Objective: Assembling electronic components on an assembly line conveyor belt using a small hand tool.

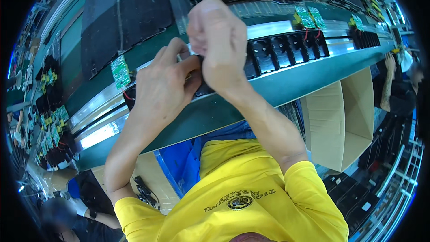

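Note:
My left hand point(163, 78) is closed at the row of black plastic housings point(273, 53), thumb and fingers pressed together near one of them. What it pinches is hidden behind the fingers. Just to its right, my right hand point(219, 40) is raised in a loose fist over the row, slightly blurred. Its curled fingers face away, so anything inside them cannot be seen. A green circuit board point(120, 72) with a red wire stands beside my left wrist. Two more green circuit boards point(305, 18) stand at the right end of the row, wired in red to the housings.
A metal rail point(268, 30) runs along the green workbench point(286, 85). Dark sheets point(130, 13) lie on the far side. Boards and housings pile up at far left point(53, 125). An open cardboard box point(324, 121) stands below the bench edge. Co-workers point(398, 85) are at both sides.

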Motion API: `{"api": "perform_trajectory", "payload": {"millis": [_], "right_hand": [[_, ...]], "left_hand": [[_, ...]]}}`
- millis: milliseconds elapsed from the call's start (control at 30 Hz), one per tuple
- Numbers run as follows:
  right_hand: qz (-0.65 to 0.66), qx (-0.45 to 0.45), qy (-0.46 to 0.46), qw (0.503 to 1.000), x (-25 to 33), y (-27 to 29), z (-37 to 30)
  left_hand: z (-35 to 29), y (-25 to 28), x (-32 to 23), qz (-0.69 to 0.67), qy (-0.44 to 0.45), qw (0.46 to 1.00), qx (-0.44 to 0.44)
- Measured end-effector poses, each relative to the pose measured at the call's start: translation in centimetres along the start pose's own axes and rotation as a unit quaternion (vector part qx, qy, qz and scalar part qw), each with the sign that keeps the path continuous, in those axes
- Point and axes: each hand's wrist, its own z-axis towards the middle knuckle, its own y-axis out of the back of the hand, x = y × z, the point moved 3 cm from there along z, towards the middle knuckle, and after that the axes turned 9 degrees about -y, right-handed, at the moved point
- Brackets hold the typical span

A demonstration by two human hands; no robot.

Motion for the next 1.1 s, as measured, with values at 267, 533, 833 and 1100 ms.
{"api": "perform_trajectory", "payload": {"millis": [267,533,833,1100], "right_hand": [[-0.01,0.0,-0.004,1.0,2.2,-0.5,-0.3],[-0.616,0.117,0.113,0.771,6.1,3.2,-8.3],[-0.692,0.131,0.127,0.698,4.2,3.8,-8.9],[-0.657,-0.052,0.095,0.746,9.3,10.0,-7.7]], "left_hand": [[0.9,0.7,0.3,-0.022,0.01,1.0,0.015],[3.7,3.7,2.1,-0.091,0.025,0.968,0.232],[4.1,1.5,0.5,0.035,-0.061,0.997,-0.017],[-2.3,2.3,1.2,0.115,-0.062,0.991,-0.027]]}}
